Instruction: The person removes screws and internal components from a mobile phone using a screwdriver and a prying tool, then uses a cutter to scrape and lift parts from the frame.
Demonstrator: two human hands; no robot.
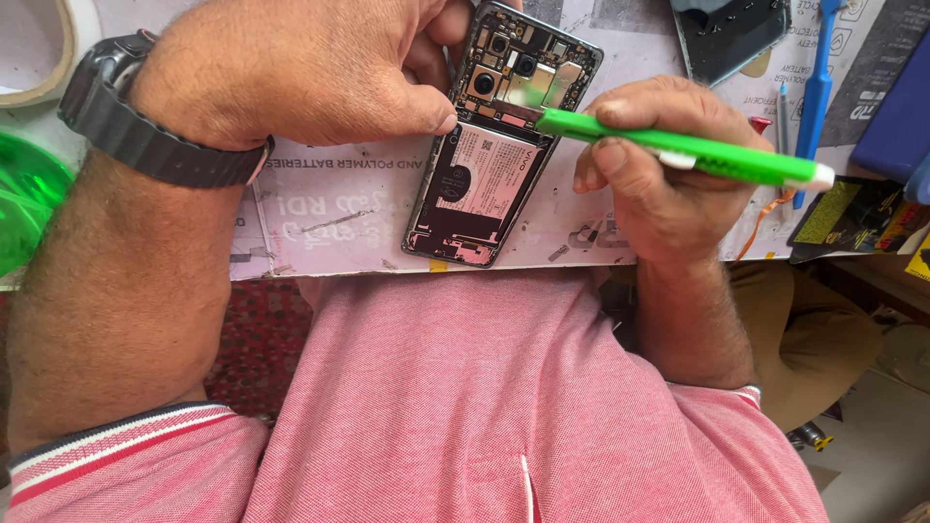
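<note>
An opened smartphone [484,174] lies back-off on a white cardboard work surface [329,208], its battery and camera modules exposed. My left hand [300,68], with a dark wristwatch [145,121] on the wrist, pins the phone's upper left edge with thumb and fingers. My right hand [659,165] grips a bright green tool [678,145] like a pen, its tip touching the board just above the battery.
A blue-handled tool [817,92] and a dark phone panel [727,34] lie at the upper right. A green object [29,199] and a roll of tape [39,48] sit at the left. Small packets [862,218] rest at the right edge.
</note>
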